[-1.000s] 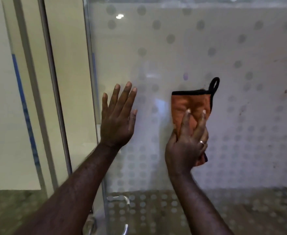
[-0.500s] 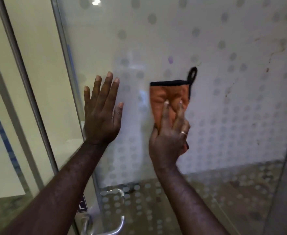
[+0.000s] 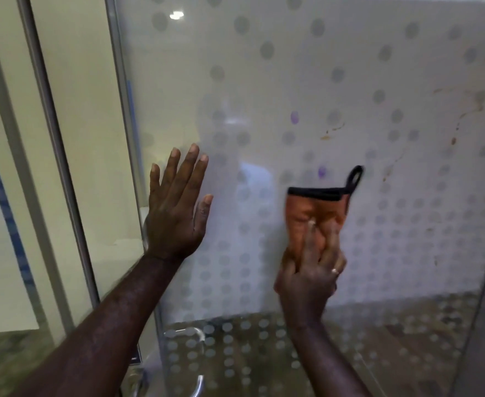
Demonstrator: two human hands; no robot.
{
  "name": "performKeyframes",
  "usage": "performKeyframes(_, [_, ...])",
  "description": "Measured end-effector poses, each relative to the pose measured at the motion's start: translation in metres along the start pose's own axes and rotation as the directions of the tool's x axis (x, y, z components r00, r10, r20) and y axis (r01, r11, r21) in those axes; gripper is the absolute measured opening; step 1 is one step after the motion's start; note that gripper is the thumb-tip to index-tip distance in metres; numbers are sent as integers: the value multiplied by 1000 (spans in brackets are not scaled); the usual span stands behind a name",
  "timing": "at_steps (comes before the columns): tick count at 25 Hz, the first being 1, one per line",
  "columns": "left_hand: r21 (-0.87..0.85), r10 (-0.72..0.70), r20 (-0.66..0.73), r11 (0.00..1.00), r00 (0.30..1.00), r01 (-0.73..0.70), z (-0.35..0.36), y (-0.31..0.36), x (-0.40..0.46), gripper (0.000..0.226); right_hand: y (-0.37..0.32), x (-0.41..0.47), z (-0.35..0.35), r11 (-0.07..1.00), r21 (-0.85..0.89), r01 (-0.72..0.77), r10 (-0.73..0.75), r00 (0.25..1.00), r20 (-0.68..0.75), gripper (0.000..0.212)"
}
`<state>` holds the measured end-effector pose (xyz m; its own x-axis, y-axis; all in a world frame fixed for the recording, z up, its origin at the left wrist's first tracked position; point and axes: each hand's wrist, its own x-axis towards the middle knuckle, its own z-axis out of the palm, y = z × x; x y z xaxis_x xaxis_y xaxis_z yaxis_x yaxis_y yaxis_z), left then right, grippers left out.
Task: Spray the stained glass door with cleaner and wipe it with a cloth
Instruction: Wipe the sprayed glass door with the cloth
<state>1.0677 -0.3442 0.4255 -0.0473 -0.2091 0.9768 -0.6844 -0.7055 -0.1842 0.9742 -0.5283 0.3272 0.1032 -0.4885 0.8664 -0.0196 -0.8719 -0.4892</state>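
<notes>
Cloth (image 3: 315, 219) dropped lower on glass door (image 3: 350, 81); right hand (image 3: 311, 270) presses it, fingers straight-ish. Left hand (image 3: 175, 207) flat, splayed, bracing near door's left edge. Brown stains (image 3: 461, 121) upper right untouched; wiping unfinished.

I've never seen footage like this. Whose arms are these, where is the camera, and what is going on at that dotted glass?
There is no robot here: a person wears a wide-angle camera on their head, so you see their own arms from above. The left hand lies flat on the glass door, fingers straight. The right hand presses an orange cloth with a black edge and loop against the glass. Brownish stains show up and to the right of the cloth. A metal door handle sits low down.
</notes>
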Motion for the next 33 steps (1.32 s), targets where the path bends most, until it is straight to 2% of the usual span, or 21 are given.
performKeyframes(3, [-16,5,-3,1000,1000,-5,3,4,-1,50,-29,-31,10,944,41,328,-331,937,109,75])
performKeyframes(6, [-39,-9,-11,999,1000,9,7,8,-6,50,-30,10,12,918,45,394,-397,915,70,64])
performKeyframes(8, [-44,-15,-17,999,1000,14,7,8,-7,50,-5,31,6,947,-13,320,-319,947,37,58])
performKeyframes(10, [-50,-21,-15,999,1000,20,6,5,-9,50,26,24,1,994,6,106,-106,994,1,61])
performKeyframes(12, [-55,-31,-7,998,1000,30,4,4,-13,50,39,-15,1,993,26,-113,113,994,7,62])
performKeyframes(13, [-59,-35,-1,998,999,35,4,4,-15,50,37,-41,4,988,-1,-156,156,987,29,61])
performKeyframes(14, [-62,-36,7,997,999,36,3,5,-19,50,30,-67,7,990,-36,-136,138,988,63,64])
performKeyframes(15, [-64,-34,14,997,999,35,3,6,-23,50,18,-87,9,998,-50,-48,53,993,102,71])
performKeyframes(17, [-67,-23,30,997,999,25,2,6,-29,51,-5,-100,13,969,-1,249,-245,954,173,80])
performKeyframes(19, [-67,-19,33,998,999,21,0,4,-33,53,-15,-76,17,888,78,453,-460,870,177,72])
performKeyframes(20, [-68,-22,34,997,999,24,0,3,-35,53,-13,-61,17,875,71,479,-484,862,152,68])
performKeyframes(22, [-73,-20,37,997,999,23,0,1,-39,53,8,-37,14,913,13,407,-406,908,104,61])
performKeyframes(24, [-72,-13,42,997,999,16,-1,0,-43,53,37,-31,9,987,-1,158,-158,986,60,60])
performKeyframes(26, [-76,-11,51,997,999,15,-4,-1,-48,52,51,-50,7,993,-37,-112,113,993,32,64])
performKeyframes(27, [-80,-9,55,997,998,14,-6,-1,-51,52,48,-70,9,985,-83,-152,156,986,49,64])
performKeyframes(28, [-83,-7,58,996,998,12,-7,-1,-53,52,40,-93,11,985,-125,-118,130,987,92,67])
performKeyframes(29, [-86,-2,59,996,998,7,-8,-1,-54,52,27,-117,16,990,-138,-20,41,987,153,74])
performKeyframes(30, [-89,4,58,996,998,1,-8,-1,-55,52,11,-140,19,986,-100,134,-109,970,219,78])
performKeyframes(32, [-97,9,52,995,999,-4,-10,-1,-56,53,-13,-158,21,908,31,418,-411,871,269,65])
performKeyframes(33, [-99,7,48,995,999,-2,-11,-3,-55,53,-17,-152,25,882,78,465,-468,846,255,58])
